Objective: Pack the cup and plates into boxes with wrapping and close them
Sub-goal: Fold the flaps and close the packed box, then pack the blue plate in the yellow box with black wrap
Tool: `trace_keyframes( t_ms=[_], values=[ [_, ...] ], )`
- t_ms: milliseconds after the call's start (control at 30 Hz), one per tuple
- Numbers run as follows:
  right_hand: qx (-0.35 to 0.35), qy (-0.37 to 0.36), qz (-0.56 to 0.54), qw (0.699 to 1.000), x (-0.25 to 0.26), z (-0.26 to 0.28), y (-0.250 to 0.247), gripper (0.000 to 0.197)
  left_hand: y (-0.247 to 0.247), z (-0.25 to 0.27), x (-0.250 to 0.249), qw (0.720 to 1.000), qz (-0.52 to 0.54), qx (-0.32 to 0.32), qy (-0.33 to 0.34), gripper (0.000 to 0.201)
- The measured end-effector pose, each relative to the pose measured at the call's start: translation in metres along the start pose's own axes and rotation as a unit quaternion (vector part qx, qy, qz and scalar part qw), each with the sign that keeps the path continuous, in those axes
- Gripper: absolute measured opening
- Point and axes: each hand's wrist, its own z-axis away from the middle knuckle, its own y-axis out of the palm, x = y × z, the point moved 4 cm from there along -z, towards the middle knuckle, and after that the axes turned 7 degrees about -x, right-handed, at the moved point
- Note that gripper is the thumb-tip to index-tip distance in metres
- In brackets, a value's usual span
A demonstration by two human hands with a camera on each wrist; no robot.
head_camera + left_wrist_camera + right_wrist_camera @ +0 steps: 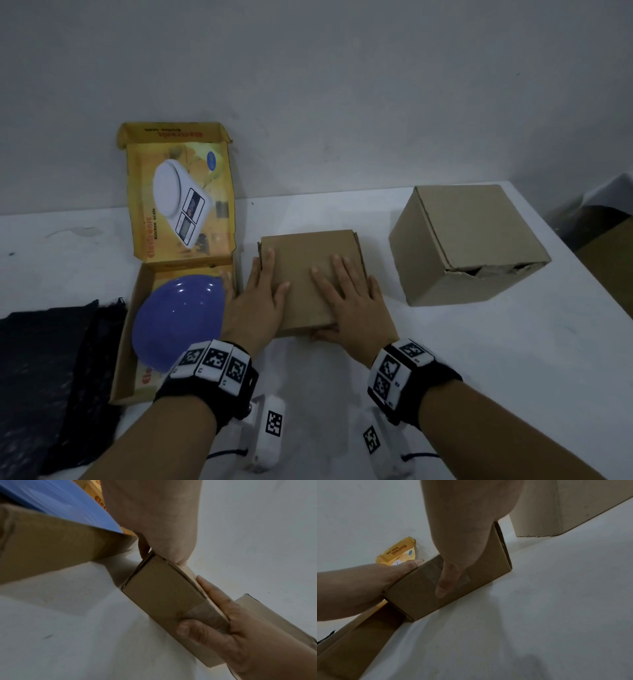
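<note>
A small flat cardboard box (305, 284) lies shut in the middle of the white table (479, 359). My left hand (260, 294) lies flat on the left part of its lid, fingers straight. My right hand (346, 291) presses flat on the right part, thumb down against the front face. The wrist views show the same box (157, 595) (419, 591) under both palms, with clear tape on the front face. A blue plate (178, 318) sits tilted in the open yellow kitchen-scale box (137, 298) just left of my left hand. No cup is visible.
A larger shut cardboard box (469, 243) stands at the right, a hand's width from the small box. Black wrapping cloth (51, 359) lies at the far left. The yellow box's lid (181, 195) leans against the wall. The table edge runs along the right.
</note>
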Motion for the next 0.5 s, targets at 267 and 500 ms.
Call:
trace_keyframes(
  t_ms=[267, 500],
  values=[
    [0.016, -0.01, -0.028, 0.999, -0.006, 0.0, -0.005, 0.097, -0.003, 0.0, -0.011, 0.999, 0.033, 0.01, -0.016, 0.063],
    [0.007, -0.022, -0.022, 0.999, -0.032, -0.007, -0.003, 0.101, 0.016, -0.013, -0.024, 0.992, 0.122, 0.026, -0.036, 0.065]
  ],
)
